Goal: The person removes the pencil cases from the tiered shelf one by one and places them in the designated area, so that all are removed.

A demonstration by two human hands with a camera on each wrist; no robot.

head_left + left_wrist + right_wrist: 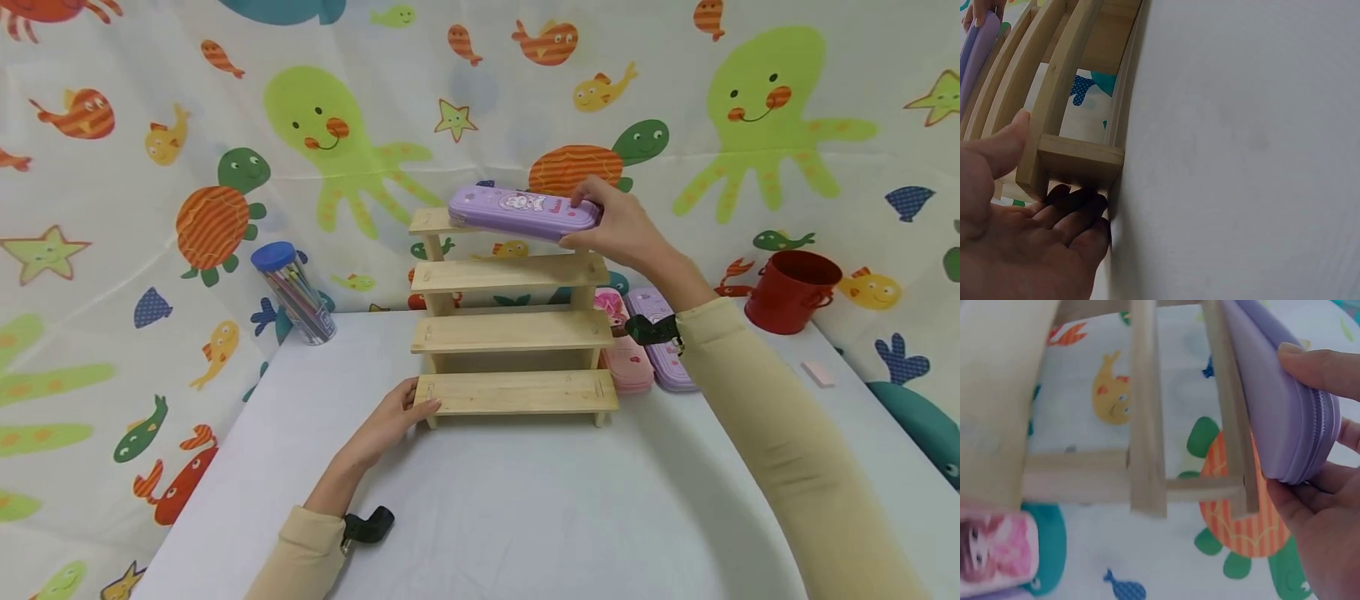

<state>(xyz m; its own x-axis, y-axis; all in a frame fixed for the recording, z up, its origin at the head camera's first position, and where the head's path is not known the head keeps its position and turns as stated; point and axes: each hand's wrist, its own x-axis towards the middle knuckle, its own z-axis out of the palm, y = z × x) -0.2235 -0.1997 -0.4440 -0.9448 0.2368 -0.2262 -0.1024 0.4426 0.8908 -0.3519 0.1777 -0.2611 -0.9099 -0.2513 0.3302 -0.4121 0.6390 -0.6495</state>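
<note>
A four-tier wooden shelf stand [513,332] stands upright on the white table. Its lowest board is held at the left end by my left hand [386,425], thumb over the board's top and the other fingers low at its end in the left wrist view. Up at the top tier, my right hand [618,225] grips the right end of a purple pencil case [517,212] with a cartoon print. The case overlaps the top board in the head view. From the right wrist camera, its zipper side [1316,434] faces the thumb and fingers.
Behind the stand's right side lie a pink pencil case [628,367] and another purple pencil case [667,358]. A red bucket [793,292] and a small pink block [817,373] are farther right. A blue-lidded tub of pencils [294,293] stands back left. A patterned cloth hangs behind.
</note>
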